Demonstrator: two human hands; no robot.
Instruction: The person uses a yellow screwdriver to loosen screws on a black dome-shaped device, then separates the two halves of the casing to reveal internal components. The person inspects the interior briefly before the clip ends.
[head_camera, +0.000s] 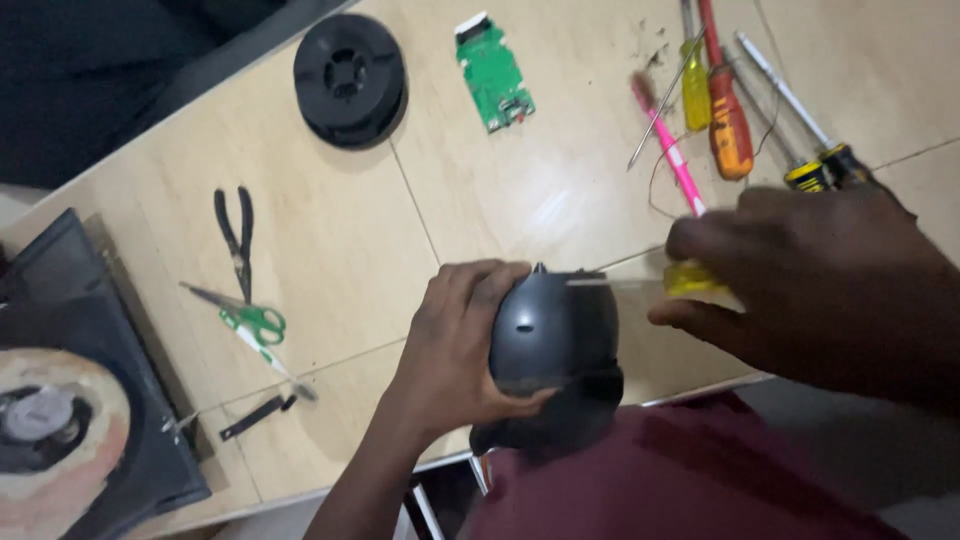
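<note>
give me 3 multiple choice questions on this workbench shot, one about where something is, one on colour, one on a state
1. Where do the scissors lie?
A. left of the dark housing
B. on the circuit board
C. in the right hand

2. What colour is the circuit board?
A. red
B. green
C. white

3. How is the dark housing held?
A. lying untouched on the table
B. gripped by the left hand
C. hanging from a hook

Answers:
1 A, the scissors rest on the table to the left, near the pliers.
2 B, the board is plainly green.
3 B, the left hand wraps its side while the right hand brings a yellow-handled screwdriver to it.
</note>
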